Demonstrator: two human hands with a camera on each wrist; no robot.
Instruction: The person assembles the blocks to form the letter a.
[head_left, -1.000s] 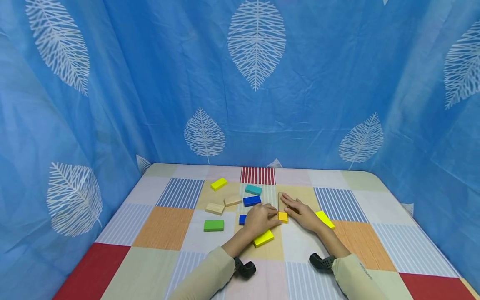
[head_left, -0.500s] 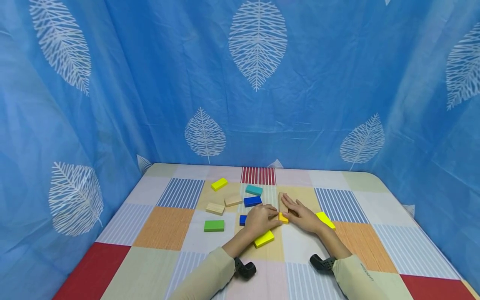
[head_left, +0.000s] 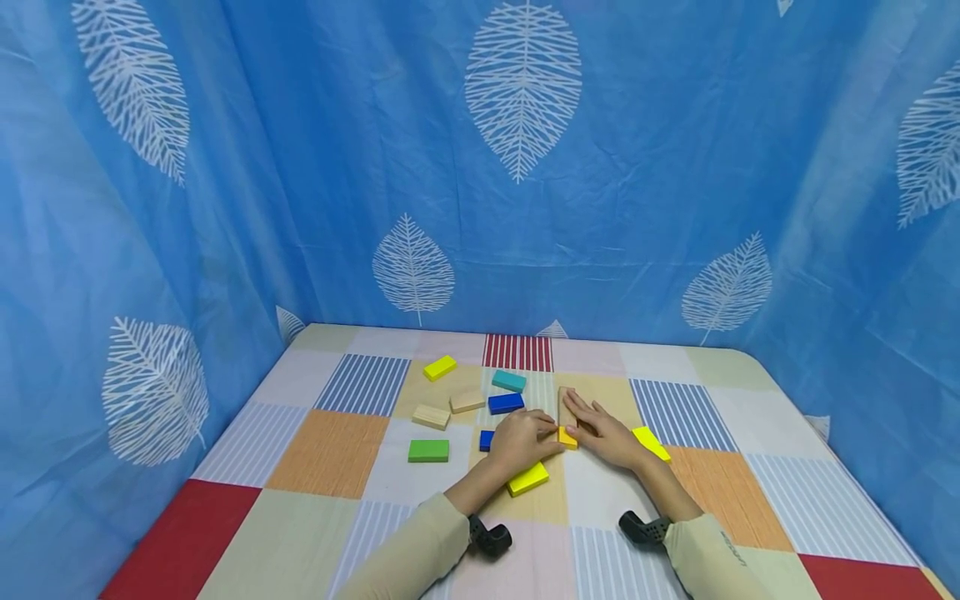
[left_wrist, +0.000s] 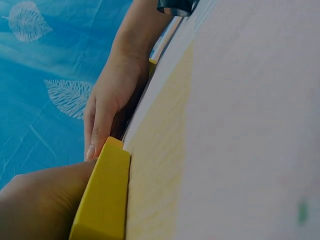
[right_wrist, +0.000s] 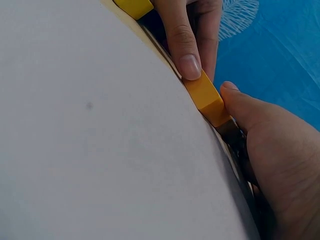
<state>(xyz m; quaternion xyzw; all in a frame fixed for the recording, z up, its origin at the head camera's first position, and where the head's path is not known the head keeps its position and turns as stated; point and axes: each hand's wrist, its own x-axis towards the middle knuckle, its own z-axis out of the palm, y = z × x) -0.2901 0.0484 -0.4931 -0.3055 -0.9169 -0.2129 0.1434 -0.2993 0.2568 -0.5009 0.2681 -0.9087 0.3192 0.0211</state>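
Observation:
An orange block [head_left: 567, 439] lies between my two hands near the middle of the table, at the near end of a plain wooden block [head_left: 566, 408]. My left hand [head_left: 517, 442] has curled fingers and pinches the orange block's left end; its thumb [right_wrist: 190, 66] shows on that block in the right wrist view. My right hand [head_left: 607, 437] lays its extended fingers along the wooden block, partly covering it. The right thumb [right_wrist: 234, 89] touches the orange block's other side. Beneath the left wrist sits a yellow block [head_left: 528, 478], large in the left wrist view.
Left of the hands lie a green block [head_left: 428, 451], two wooden blocks [head_left: 431, 417], a yellow block [head_left: 439, 367], a teal block [head_left: 509, 381] and two blue blocks [head_left: 506, 403]. Another yellow block [head_left: 651, 443] lies beside the right wrist. Blue curtains [head_left: 337, 167] surround the table.
My right thumb has come down toward me onto the orange block, and more of the wooden block's top now shows. The left hand stays nearly in place.

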